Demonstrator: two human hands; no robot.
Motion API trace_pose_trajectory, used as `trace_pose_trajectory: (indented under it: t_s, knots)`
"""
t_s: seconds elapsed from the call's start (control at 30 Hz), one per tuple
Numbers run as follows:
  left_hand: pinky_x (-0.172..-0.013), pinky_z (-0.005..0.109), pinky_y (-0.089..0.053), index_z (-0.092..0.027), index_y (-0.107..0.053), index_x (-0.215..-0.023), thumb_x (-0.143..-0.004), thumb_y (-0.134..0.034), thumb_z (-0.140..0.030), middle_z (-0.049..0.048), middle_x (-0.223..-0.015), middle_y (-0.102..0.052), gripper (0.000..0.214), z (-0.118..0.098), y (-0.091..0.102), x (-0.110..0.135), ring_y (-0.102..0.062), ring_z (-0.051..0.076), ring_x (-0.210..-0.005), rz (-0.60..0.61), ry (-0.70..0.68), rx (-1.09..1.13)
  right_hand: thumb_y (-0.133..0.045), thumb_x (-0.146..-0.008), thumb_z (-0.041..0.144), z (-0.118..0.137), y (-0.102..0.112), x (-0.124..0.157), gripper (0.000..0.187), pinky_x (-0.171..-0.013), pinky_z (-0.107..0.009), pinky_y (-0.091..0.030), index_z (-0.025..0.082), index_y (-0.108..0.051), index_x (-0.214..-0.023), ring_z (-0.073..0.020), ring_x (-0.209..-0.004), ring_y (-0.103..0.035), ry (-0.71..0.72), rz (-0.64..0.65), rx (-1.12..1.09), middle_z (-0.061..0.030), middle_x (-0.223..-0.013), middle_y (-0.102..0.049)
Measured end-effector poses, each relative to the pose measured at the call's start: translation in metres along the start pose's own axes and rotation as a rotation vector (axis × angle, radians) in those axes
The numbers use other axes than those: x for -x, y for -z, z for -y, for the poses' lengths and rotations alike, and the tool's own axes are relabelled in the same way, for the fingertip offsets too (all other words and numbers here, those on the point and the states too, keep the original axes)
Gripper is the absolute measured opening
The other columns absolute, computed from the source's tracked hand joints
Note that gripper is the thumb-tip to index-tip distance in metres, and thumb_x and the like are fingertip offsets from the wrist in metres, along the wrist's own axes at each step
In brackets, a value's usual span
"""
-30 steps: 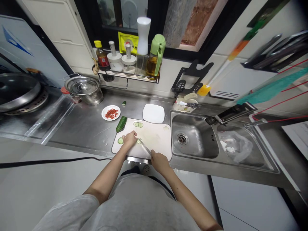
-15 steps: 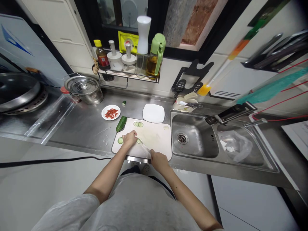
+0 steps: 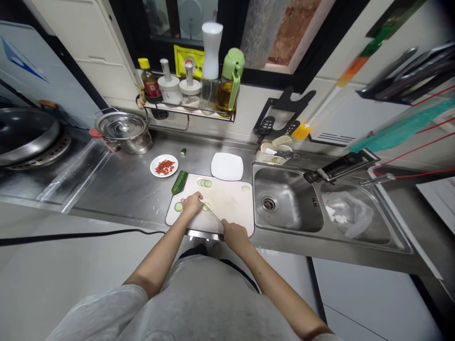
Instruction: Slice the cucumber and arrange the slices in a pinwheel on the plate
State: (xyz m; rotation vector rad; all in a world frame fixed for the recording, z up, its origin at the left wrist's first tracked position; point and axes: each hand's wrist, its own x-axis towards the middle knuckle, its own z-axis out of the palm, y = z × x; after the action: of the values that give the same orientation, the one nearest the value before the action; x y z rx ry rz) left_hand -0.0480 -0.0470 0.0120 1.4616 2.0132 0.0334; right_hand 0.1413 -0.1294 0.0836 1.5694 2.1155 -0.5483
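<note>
On the pink-white cutting board [image 3: 232, 215], my left hand [image 3: 192, 204] is closed with fingers curled down over a piece of cucumber, mostly hidden beneath them. A pale cucumber slice [image 3: 206, 207] shows at the right of those fingertips, against the knife blade. My right hand [image 3: 235, 236] grips the knife [image 3: 214, 216] by its handle, the thin blade pointing up-left toward my left hand. Cut cucumber [image 3: 178, 207] lies left of my left hand. Several overlapping slices [image 3: 204, 183] rest near the board's far edge, and a thin slice [image 3: 245, 188] at its far right corner.
A large cucumber piece [image 3: 179, 182] leans by the board's left corner; a small end [image 3: 183, 151] lies behind. A plate of chopped red bits [image 3: 153, 168] and a white plate [image 3: 226, 166] stand beyond. The sink [image 3: 284, 215] is right; a pot [image 3: 124, 135] stands left.
The knife blade has shifted slightly at the cucumber slice, its angle a little different. Both hands stay in nearly the same place, and the other things are unchanged.
</note>
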Motion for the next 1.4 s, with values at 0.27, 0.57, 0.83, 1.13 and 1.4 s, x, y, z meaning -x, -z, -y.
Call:
trace_pose_trajectory:
  t_s: [0.27, 0.57, 0.83, 1.13, 1.4]
  knots:
    - [-0.091, 0.040, -0.030, -0.028, -0.057, -0.098, -0.075, -0.056, -0.024, 0.0021, -0.097, -0.071, 0.023, -0.001, 0.002, 0.000, -0.062, 0.024, -0.100, 0.012, 0.002, -0.002, -0.039, -0.086, 0.006, -0.001, 0.002, -0.005, 0.035, -0.072, -0.030, -0.046, 0.017, -0.052, -0.116, -0.0233, -0.094, -0.067, 0.016, 0.017, -0.019, -0.0138, -0.097, -0.069]
    - [-0.092, 0.041, -0.030, -0.027, -0.058, -0.096, -0.075, -0.057, -0.023, 0.0027, -0.099, -0.071, 0.022, -0.002, 0.004, 0.001, -0.062, 0.024, -0.101, 0.020, 0.007, 0.002, -0.041, -0.086, 0.006, -0.003, 0.006, -0.006, 0.034, -0.073, -0.030, -0.046, 0.016, -0.051, -0.116, -0.0236, -0.096, -0.066, 0.020, 0.059, -0.035, -0.0142, -0.099, -0.068]
    - [-0.091, 0.041, -0.030, -0.028, -0.059, -0.098, -0.074, -0.054, -0.022, 0.0028, -0.100, -0.072, 0.025, -0.001, 0.002, 0.000, -0.062, 0.024, -0.100, 0.008, 0.003, -0.011, -0.047, -0.088, 0.015, -0.010, 0.006, 0.005, 0.030, -0.075, -0.029, -0.044, 0.018, -0.050, -0.117, -0.0226, -0.097, -0.065, -0.009, 0.099, -0.059, -0.0142, -0.101, -0.067]
    - [-0.091, 0.041, -0.030, -0.028, -0.058, -0.098, -0.075, -0.054, -0.022, 0.0029, -0.099, -0.072, 0.025, -0.002, 0.001, 0.002, -0.062, 0.024, -0.101, 0.001, -0.004, -0.014, -0.038, -0.088, 0.007, -0.020, -0.001, 0.016, 0.032, -0.071, -0.030, -0.043, 0.017, -0.050, -0.115, -0.0253, -0.096, -0.066, 0.013, 0.108, -0.045, -0.0134, -0.098, -0.068]
    - [-0.092, 0.043, -0.028, -0.026, -0.058, -0.104, -0.080, -0.047, -0.018, 0.0063, -0.107, -0.068, 0.028, -0.005, -0.005, 0.013, -0.057, 0.026, -0.106, -0.045, -0.065, -0.080, -0.036, -0.089, 0.006, -0.033, -0.003, 0.033, 0.032, -0.070, -0.030, -0.040, 0.016, -0.051, -0.115, -0.0252, -0.095, -0.066, 0.007, 0.140, -0.056, -0.0144, -0.100, -0.068]
